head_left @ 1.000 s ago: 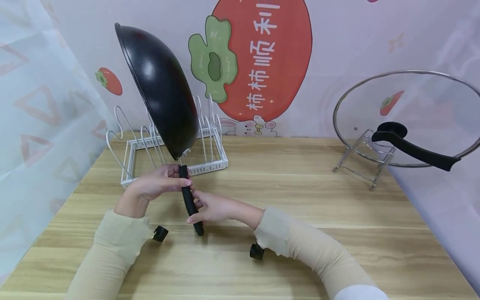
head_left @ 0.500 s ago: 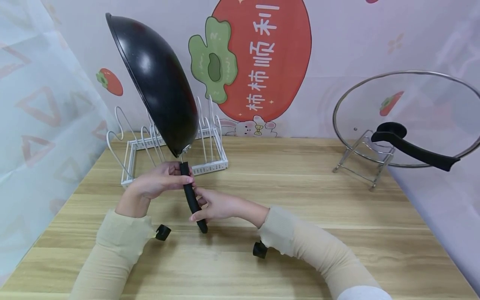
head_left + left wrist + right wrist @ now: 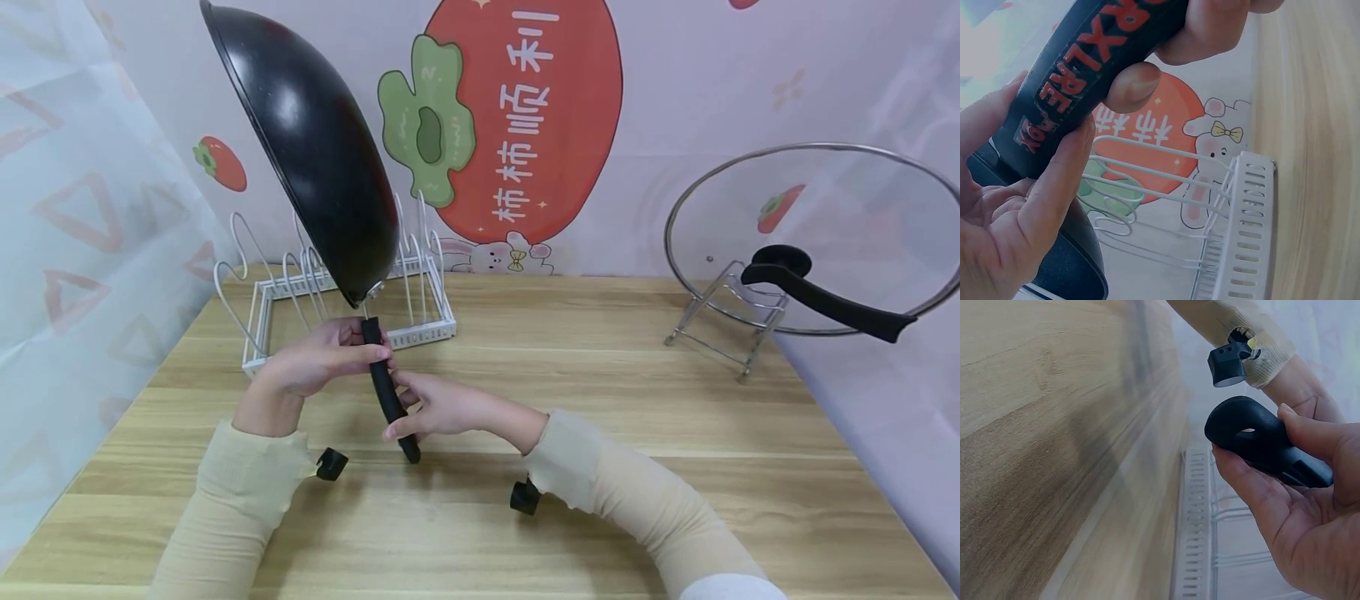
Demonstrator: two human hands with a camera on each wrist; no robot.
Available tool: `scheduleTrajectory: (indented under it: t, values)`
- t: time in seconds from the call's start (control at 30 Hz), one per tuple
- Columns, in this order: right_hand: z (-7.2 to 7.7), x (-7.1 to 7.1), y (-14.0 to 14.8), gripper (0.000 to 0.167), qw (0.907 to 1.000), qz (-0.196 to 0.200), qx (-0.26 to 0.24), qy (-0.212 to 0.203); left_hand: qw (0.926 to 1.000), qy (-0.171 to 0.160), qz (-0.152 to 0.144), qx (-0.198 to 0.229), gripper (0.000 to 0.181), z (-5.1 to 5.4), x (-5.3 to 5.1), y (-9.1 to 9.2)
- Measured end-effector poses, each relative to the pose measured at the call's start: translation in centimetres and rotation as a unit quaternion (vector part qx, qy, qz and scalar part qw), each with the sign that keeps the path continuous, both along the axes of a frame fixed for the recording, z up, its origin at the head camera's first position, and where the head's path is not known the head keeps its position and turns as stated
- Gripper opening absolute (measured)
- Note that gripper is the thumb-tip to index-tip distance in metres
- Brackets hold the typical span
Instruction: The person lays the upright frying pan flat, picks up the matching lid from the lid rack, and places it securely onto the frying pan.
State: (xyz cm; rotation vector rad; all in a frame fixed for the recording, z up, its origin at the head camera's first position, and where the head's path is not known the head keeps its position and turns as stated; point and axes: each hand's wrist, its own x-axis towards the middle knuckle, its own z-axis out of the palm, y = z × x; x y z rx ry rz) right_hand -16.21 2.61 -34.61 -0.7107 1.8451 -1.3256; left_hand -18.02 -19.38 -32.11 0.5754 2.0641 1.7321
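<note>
A black wok is held up on its edge, handle downward, its dark outer side toward the head camera. My left hand grips the upper part of its black handle, close to the metal joint. Lower down, my right hand pinches the handle near its end. Red lettering shows on the handle in the left wrist view, with left fingers around it. A hole pierces the handle end in the right wrist view. Behind the wok, a white wire rack is partly hidden.
On the right, a glass lid with a black handle leans in a small metal stand. The wooden table reaches back to a printed backdrop. A small black camera sits at the left cuff.
The wok has risen and its top has shifted a little left. Both hands have moved slightly up and to the right along with the handle, keeping their hold.
</note>
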Motion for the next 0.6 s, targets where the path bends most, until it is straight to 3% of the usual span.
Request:
scheduleTrajectory:
  t: [0.27,0.6]
  values:
    - [1.0,0.1,0.4,0.064,1.0,0.003,-0.001,-0.005,0.9999,-0.004,0.008,0.006,0.03,0.9,0.4,0.4]
    - [1.6,0.2,1.0,0.064,0.9997,0.007,0.003,0.023,0.9995,0.021,0.023,-0.004,0.017,1.4,0.5,1.0]
